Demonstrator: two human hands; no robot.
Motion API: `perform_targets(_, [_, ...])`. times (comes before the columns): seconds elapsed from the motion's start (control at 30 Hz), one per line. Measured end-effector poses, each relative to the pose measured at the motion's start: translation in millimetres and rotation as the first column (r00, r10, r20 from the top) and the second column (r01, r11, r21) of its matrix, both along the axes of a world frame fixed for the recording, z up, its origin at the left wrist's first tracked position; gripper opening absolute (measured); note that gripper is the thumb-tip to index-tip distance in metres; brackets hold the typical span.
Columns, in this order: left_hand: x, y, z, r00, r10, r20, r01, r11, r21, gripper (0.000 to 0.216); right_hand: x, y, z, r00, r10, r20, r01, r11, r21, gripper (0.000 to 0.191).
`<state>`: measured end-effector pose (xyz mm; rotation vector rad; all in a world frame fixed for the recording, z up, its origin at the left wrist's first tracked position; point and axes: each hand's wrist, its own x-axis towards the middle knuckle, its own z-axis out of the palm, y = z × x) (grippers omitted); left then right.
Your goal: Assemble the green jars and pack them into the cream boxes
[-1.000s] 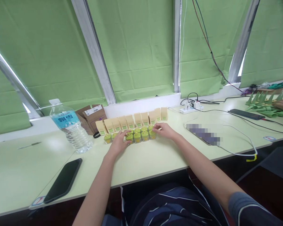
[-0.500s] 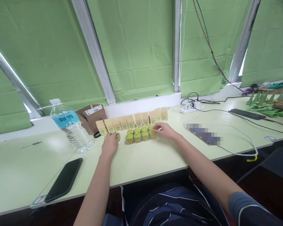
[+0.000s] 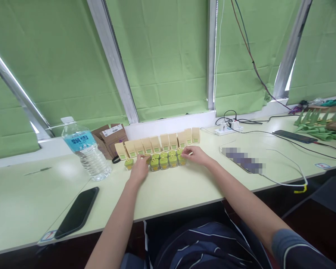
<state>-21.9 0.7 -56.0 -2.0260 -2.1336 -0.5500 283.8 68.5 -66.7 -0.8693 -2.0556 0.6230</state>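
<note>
A tight block of small clear boxes with green lids and yellow loop handles [image 3: 164, 162] stands on the table in front of me. My left hand [image 3: 140, 169] is closed on another green-lidded box [image 3: 148, 159], mostly hidden by the fingers, against the block's left end. One single green-lidded box [image 3: 129, 164] stands apart, left of that hand. At the block's right end, my right hand [image 3: 195, 154] has its bent fingers and thumb closed against the last box. Behind the boxes runs a row of upright tan cards with green labels [image 3: 164, 142].
On the left are a large water bottle [image 3: 86, 149], a black phone [image 3: 77, 213], a pen [image 3: 38, 171] and a cardboard box [image 3: 112, 139]. To the right lie a power strip [image 3: 228, 129], cables, another phone [image 3: 295, 136] and green cone-shaped pieces [image 3: 313, 119].
My left hand has moved right with one green-lidded box, up to the block, leaving a single box behind on the left. My right hand has stayed at the right end.
</note>
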Motion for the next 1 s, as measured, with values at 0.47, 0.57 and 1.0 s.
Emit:
perform_targets(0.47, [-26,-10,14.5,0.920,0.280,0.276,-0.343,0.913,0.219,0.046,1,0,0.0,1.000,0.006,-0.007,-0.006,1.000,0.004,0.019])
perform_targets(0.57, [-35,-10,10.6,0.890,0.343,0.300,-0.381,0.921,0.077,0.044,1,1,-0.1,1.000,0.000,-0.004,0.000,1.000,0.001,0.019])
perform_targets(1.0, [-29,-11,11.4,0.948,0.179,0.262,-0.202,0.977,0.064,0.027,1,-4,4.9,1.000,-0.001,0.004,0.001,1.000,0.001,0.018])
